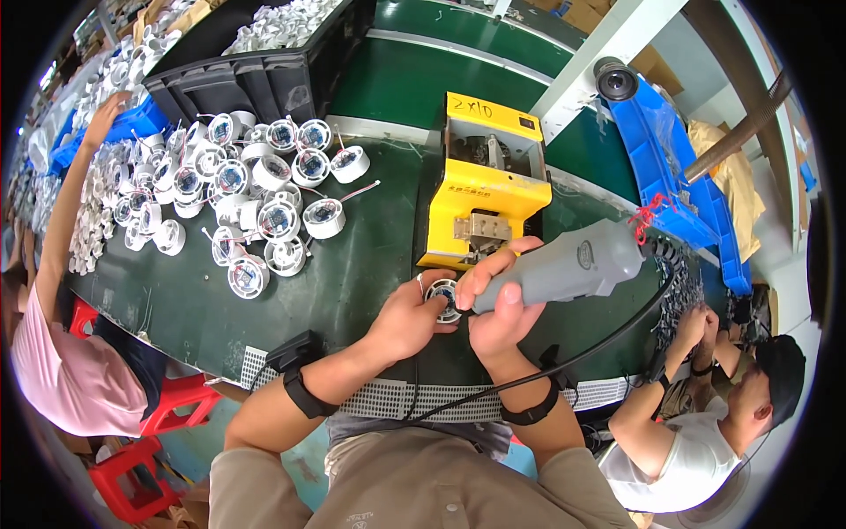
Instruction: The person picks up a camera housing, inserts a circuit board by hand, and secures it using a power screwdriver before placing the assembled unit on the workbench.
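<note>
My left hand [404, 319] is closed around a small round white housing [454, 310] with a circuit board inside, low over the green worktop [352, 339]. A grey electric screwdriver [568, 267] lies in the grip of my right hand [504, 328], tilted with its tip end toward the housing. Whether the bit touches a screw is hidden by my fingers. Just beyond both hands stands a yellow screw feeder [458, 231] with an open top compartment. To the left lies a heap of similar white housings [280, 220] with boards and short wires.
A black crate [238, 84] of white parts stands behind the heap. Blue bins [648, 145] are at the far right. The screwdriver's black cable [608, 344] crosses toward my waist. A co-worker in pink [79, 370] reaches in at left; another in white [674, 463] works at right.
</note>
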Demonstrator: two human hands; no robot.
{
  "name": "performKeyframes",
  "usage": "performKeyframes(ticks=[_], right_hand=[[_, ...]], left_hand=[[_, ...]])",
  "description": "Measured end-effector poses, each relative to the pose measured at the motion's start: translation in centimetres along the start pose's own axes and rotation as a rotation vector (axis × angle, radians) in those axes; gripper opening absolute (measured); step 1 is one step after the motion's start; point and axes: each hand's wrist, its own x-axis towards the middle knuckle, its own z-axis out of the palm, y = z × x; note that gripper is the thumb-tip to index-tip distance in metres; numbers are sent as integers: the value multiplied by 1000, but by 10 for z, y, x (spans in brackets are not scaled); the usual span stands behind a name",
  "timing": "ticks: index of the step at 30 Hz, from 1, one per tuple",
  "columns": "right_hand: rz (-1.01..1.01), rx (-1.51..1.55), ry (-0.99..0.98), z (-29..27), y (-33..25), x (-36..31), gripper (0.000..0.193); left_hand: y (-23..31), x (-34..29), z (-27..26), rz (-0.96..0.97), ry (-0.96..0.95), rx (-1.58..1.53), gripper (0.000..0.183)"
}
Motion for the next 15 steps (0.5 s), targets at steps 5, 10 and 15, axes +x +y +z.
performKeyframes(ticks=[5,10,15], right_hand=[[-5,21,-63,1,4,-1,60],[9,81,-155,-1,6,-9,65],[-95,57,18,-12,-1,-9,65]], left_hand=[[5,0,-2,-5,15,30,32],[6,-5,-2,43,3,144,31],[45,-20,-38,621,182,963,36]])
